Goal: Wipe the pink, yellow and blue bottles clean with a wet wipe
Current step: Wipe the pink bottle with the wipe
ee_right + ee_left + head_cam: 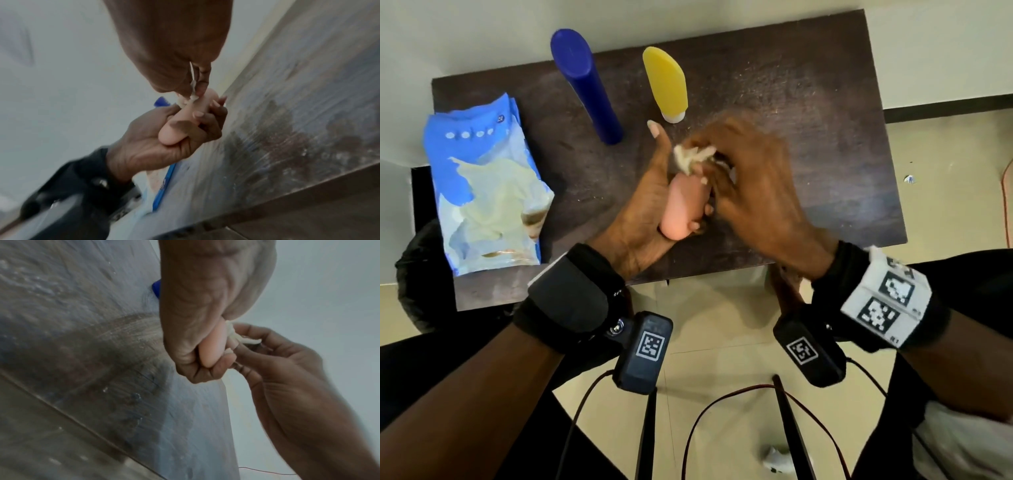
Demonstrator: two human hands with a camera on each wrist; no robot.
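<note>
My left hand (650,209) grips the small pink bottle (683,205) above the middle of the dark table (808,102), fingers curled round its body and thumb pointing up. My right hand (743,181) pinches a crumpled white wet wipe (693,156) against the bottle's far end. The left wrist view shows the pink bottle (211,347) in my fist with the wipe (244,339) beside it. In the right wrist view the wipe (193,94) touches the pink bottle (183,123). The blue bottle (585,85) and the yellow bottle (666,84) stand behind my hands.
A blue wet wipe packet (489,192) lies open at the table's left side. The table's front edge runs just under my wrists, with tiled floor and cables (705,411) below. Crumbs and scratches mark the right half of the table top.
</note>
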